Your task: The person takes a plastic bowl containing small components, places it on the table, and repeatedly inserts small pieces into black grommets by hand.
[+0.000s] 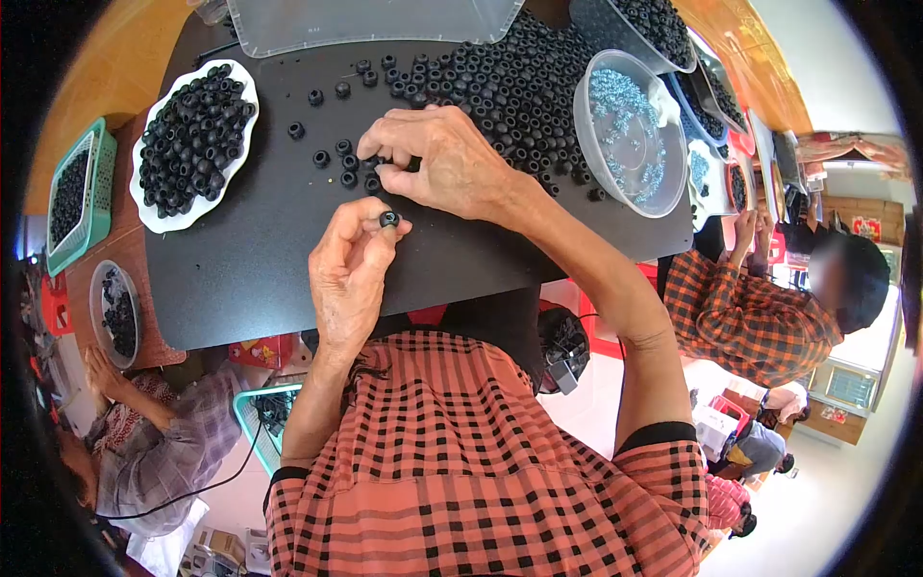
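Note:
My left hand (348, 274) is closed, pinching a round black bead (388, 219) between thumb and fingertips. The bead's hole faces up, and a small pale shine shows in it. Just above it, my right hand (437, 163) is bent over the dark tabletop with its fingers curled. Its thumb and index finger come down among a few loose black beads (343, 147); whatever is between them, if anything, I cannot make out. A large spread of black beads (510, 96) lies beyond the right hand.
A white scalloped plate (252, 106) heaped with black beads stands at left. At right, a clear round tub (583, 125) holds small blue pieces. A clear plastic bin (375, 38) sits at the far edge. People sit on both sides; a green basket (104, 183) is far left.

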Demonstrator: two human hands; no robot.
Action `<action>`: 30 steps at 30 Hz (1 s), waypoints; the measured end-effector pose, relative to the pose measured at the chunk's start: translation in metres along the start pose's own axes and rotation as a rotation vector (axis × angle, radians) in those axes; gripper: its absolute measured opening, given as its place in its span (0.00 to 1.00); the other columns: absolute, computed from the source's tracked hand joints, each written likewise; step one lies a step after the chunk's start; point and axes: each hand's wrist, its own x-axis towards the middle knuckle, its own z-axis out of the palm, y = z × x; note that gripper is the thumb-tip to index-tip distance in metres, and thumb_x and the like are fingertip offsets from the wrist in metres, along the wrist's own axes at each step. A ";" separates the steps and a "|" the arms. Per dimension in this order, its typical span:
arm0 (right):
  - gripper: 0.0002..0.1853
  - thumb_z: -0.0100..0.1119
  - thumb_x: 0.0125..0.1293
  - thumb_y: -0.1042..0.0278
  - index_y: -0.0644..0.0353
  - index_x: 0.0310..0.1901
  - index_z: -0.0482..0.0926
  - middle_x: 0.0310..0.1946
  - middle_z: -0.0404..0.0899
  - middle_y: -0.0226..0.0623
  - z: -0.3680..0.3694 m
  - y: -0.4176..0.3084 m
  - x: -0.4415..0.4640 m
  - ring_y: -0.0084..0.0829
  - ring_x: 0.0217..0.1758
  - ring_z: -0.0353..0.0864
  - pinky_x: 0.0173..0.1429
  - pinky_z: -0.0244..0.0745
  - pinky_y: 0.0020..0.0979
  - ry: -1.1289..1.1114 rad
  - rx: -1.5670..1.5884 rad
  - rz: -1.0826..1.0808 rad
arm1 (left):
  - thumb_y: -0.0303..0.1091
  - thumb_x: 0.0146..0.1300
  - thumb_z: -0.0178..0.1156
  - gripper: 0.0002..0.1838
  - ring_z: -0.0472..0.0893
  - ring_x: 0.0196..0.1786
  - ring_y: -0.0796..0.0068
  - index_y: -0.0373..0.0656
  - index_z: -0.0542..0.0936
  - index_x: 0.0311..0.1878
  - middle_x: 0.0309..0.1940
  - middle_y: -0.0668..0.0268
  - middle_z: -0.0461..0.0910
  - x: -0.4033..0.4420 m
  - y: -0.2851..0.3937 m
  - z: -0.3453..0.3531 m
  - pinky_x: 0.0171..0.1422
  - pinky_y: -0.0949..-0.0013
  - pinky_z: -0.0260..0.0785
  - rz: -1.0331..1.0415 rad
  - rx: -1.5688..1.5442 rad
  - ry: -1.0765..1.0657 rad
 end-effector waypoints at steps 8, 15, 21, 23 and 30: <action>0.08 0.61 0.52 0.79 0.63 0.36 0.81 0.25 0.81 0.32 -0.003 -0.008 -0.016 0.20 0.27 0.82 0.35 0.77 0.24 0.054 0.361 0.194 | 0.20 0.64 0.56 0.08 0.75 0.44 0.82 0.35 0.78 0.45 0.43 0.67 0.77 0.003 -0.005 -0.004 0.51 0.76 0.69 0.107 0.001 0.015; 0.05 0.60 0.54 0.80 0.63 0.34 0.79 0.23 0.80 0.29 0.000 -0.018 -0.027 0.14 0.28 0.78 0.33 0.73 0.20 0.063 0.530 0.321 | 0.20 0.63 0.58 0.07 0.75 0.47 0.80 0.36 0.80 0.44 0.50 0.65 0.75 0.004 -0.002 -0.001 0.52 0.76 0.69 0.138 0.120 0.062; 0.05 0.58 0.56 0.82 0.64 0.34 0.78 0.24 0.79 0.26 0.005 -0.016 -0.033 0.13 0.29 0.76 0.33 0.70 0.19 0.033 0.747 0.431 | 0.18 0.61 0.58 0.10 0.75 0.45 0.81 0.35 0.81 0.45 0.53 0.64 0.74 0.004 0.001 0.001 0.50 0.77 0.70 0.185 0.245 0.031; 0.05 0.58 0.56 0.82 0.64 0.35 0.78 0.25 0.79 0.26 0.005 -0.014 -0.034 0.13 0.29 0.75 0.33 0.70 0.18 0.042 0.752 0.431 | 0.17 0.60 0.58 0.11 0.76 0.45 0.81 0.34 0.81 0.46 0.53 0.64 0.74 0.002 0.002 0.001 0.49 0.77 0.70 0.153 0.245 0.021; 0.06 0.60 0.56 0.83 0.64 0.34 0.77 0.27 0.76 0.24 0.007 -0.006 -0.039 0.12 0.31 0.74 0.35 0.70 0.18 0.014 0.811 0.410 | 0.16 0.58 0.58 0.12 0.76 0.45 0.82 0.34 0.81 0.45 0.52 0.65 0.73 0.002 0.000 -0.004 0.48 0.78 0.71 0.127 0.246 0.000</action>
